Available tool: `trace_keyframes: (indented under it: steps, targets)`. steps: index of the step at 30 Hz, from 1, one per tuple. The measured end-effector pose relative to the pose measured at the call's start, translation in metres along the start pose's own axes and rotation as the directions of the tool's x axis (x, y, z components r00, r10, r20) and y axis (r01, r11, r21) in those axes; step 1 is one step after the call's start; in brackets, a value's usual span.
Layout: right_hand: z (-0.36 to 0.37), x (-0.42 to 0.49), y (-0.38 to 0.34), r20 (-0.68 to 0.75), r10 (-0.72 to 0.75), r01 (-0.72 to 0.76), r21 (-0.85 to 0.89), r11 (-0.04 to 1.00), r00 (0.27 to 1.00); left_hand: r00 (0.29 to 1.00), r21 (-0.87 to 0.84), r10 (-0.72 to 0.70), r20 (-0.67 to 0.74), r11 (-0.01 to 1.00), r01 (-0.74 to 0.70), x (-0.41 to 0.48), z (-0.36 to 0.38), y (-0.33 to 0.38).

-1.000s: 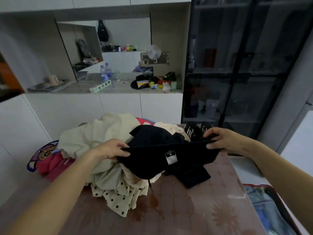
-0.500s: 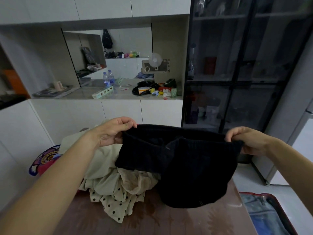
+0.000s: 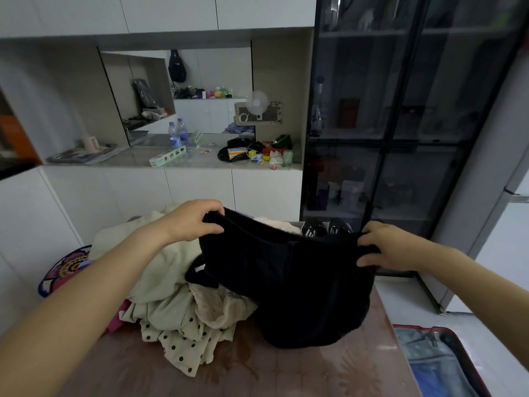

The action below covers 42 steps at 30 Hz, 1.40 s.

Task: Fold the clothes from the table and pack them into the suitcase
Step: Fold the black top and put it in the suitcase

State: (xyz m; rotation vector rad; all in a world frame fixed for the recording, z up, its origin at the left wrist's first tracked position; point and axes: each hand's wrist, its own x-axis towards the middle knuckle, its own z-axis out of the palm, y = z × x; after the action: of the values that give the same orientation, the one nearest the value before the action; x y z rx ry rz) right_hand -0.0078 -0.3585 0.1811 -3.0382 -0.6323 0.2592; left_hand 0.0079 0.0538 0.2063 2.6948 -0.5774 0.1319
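The open suitcase [image 3: 423,328] sits low, just beside the table's [image 3: 257,373] right edge. Over the table hangs the black garment [image 3: 297,282], its top edge pinched by the left hand [image 3: 191,222] and right hand [image 3: 386,246], fingers curled over the cloth; what kind of garment is hard to tell. Its left side lies against the clothes pile [image 3: 160,270], so spreading it flat could drag loose pieces off the table.

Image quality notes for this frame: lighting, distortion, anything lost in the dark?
Head view: dim, flat light; wide-angle bends the glass cabinet; the black garment gripped by left hand and right hand shows almost no fold detail; table has a faint sheen.
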Motion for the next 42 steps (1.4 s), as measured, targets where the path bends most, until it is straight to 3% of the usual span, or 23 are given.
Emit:
trace_keyframes:
  steps: [3,6,9,11,14,18,22,24,26,28,31,33,35,36,38,42]
  targets:
    - [-0.007,-0.002,0.012,-0.256,0.035,0.029,0.242,0.970,0.966,0.988,-0.204,-0.088,-0.128,0.977,0.060,-0.006,-0.004,-0.008]
    - [-0.017,-0.004,0.012,-0.388,0.174,0.095,0.584,0.806,0.905,0.973,-0.521,-0.179,-0.146,0.850,0.078,-0.011,-0.007,-0.008]
    - [-0.023,0.003,0.005,-0.356,0.342,0.144,0.845,0.514,0.870,0.957,-0.660,-0.231,-0.173,0.748,0.061,-0.007,-0.009,-0.004]
    - [-0.028,0.009,0.003,-0.294,0.416,0.139,0.921,0.363,0.860,0.939,-0.766,-0.283,-0.196,0.642,0.034,-0.002,-0.008,0.002]
    - [-0.042,0.016,-0.014,-0.273,0.509,0.151,0.952,0.267,0.817,0.912,-0.794,-0.341,-0.228,0.608,0.029,0.009,-0.007,0.020]
    - [-0.061,0.028,-0.056,-0.412,0.550,0.214,0.896,0.389,0.726,0.925,-0.722,-0.278,-0.260,0.692,0.004,0.024,-0.003,0.066]
    - [-0.068,0.032,-0.106,-0.616,0.409,0.200,0.684,0.701,0.674,0.936,-0.657,-0.144,-0.320,0.745,-0.110,0.035,0.011,0.115]
    - [-0.062,0.034,-0.125,-0.652,0.352,0.217,0.628,0.748,0.672,0.925,-0.606,-0.092,-0.368,0.778,-0.163,0.038,0.020,0.125]
    - [-0.054,0.032,-0.135,-0.639,0.350,0.258,0.661,0.704,0.684,0.924,-0.595,-0.070,-0.375,0.783,-0.182,0.036,0.027,0.129]
    - [-0.044,0.032,-0.137,-0.628,0.350,0.287,0.689,0.666,0.695,0.939,-0.710,-0.148,-0.310,0.693,-0.125,0.030,0.029,0.133]
    - [-0.027,0.031,-0.137,-0.628,0.296,0.285,0.656,0.699,0.719,0.929,-0.879,-0.347,-0.124,0.474,0.060,0.025,0.032,0.138]
    - [-0.017,0.031,-0.140,-0.635,0.235,0.314,0.628,0.712,0.736,0.876,-0.942,-0.477,0.073,0.256,0.218,0.025,0.031,0.139]
    - [-0.008,0.031,-0.141,-0.648,0.172,0.366,0.606,0.706,0.742,0.820,-0.929,-0.487,0.301,0.045,0.368,0.026,0.031,0.135]
    - [-0.004,0.030,-0.141,-0.651,0.140,0.384,0.592,0.708,0.746,0.798,-0.897,-0.463,0.385,0.015,0.442,0.025,0.029,0.132]
    - [0.005,0.027,-0.140,-0.652,0.075,0.417,0.564,0.713,0.755,0.748,-0.811,-0.443,0.494,0.074,0.580,0.023,0.030,0.129]
    - [0.019,0.021,-0.136,-0.634,0.012,0.467,0.583,0.665,0.773,0.691,-0.704,-0.507,0.515,0.209,0.678,0.022,0.041,0.128]
